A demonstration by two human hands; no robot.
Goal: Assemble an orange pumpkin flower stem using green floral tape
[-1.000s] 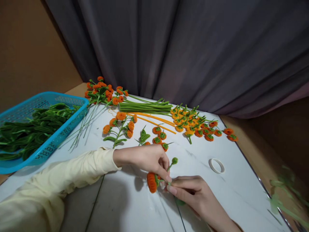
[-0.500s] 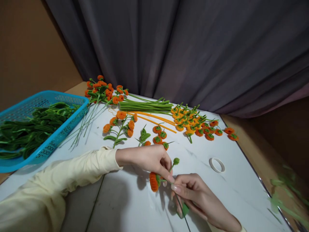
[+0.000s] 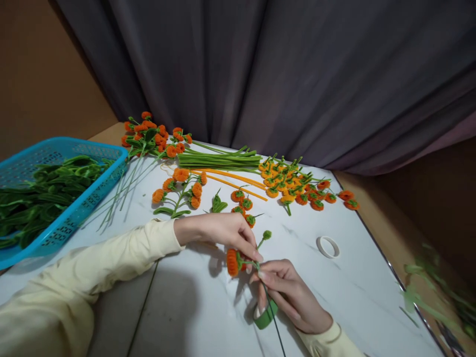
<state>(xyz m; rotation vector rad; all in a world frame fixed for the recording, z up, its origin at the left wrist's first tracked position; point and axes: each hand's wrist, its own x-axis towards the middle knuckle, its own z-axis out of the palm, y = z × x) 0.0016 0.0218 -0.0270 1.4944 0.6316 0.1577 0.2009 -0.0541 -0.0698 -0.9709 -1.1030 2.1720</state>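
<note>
My left hand (image 3: pixel 234 235) pinches the top of a thin dark green stem (image 3: pixel 275 325), close to where a short side stalk joins it. An orange fuzzy flower (image 3: pixel 232 263) hangs beside those fingertips, and a second bit of orange shows behind it. A small green bud (image 3: pixel 267 235) rises above the joint. Just below, my right hand (image 3: pixel 297 295) closes thumb and fingers on the same stem. A roll of green tape (image 3: pixel 266 317) sits under the right fingers, partly hidden by them. The stem runs down past the frame's lower edge.
A blue basket (image 3: pixel 124 154) of green leaves (image 3: pixel 63 183) stands left. Farther back lie finished orange sprays (image 3: pixel 148 134), green stems (image 3: pixel 219 159), orange strips (image 3: pixel 230 184) and yellow-orange flower heads (image 3: pixel 282 178). A white ring (image 3: pixel 327 247) lies right. Blurred green scraps (image 3: pixel 427 292) are beyond the edge.
The view has shifted slightly, so things sit a little more left. The green tape roll now shows more fully below my right fingers. Both hands keep their pinch on the stem.
</note>
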